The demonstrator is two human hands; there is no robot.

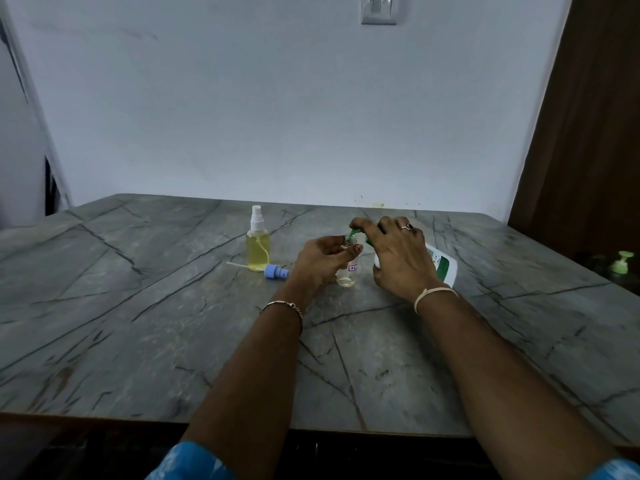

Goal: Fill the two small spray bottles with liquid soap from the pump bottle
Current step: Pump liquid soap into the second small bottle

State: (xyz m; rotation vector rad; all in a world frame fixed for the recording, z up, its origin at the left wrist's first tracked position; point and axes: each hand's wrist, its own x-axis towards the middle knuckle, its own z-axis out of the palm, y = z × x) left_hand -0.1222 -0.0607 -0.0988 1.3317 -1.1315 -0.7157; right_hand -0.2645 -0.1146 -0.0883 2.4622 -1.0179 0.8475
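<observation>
A small clear spray bottle (347, 271), uncapped, stands on the grey stone table (173, 306); my left hand (320, 259) holds it near the neck. My right hand (398, 254) grips the white pump bottle (445, 266), which is tilted left, and its fingers press on the green pump head (355, 233), whose spout sits over the open neck. A thin layer of yellowish liquid lies in the small bottle's bottom. A second small spray bottle (258, 242), full of yellow liquid with a white sprayer on, stands to the left. A blue sprayer cap (275, 272) with its dip tube lies beside it.
A white wall runs behind the table's far edge. A brown door is at the right. Another bottle with a green pump (621, 263) stands off the table at the right edge of view.
</observation>
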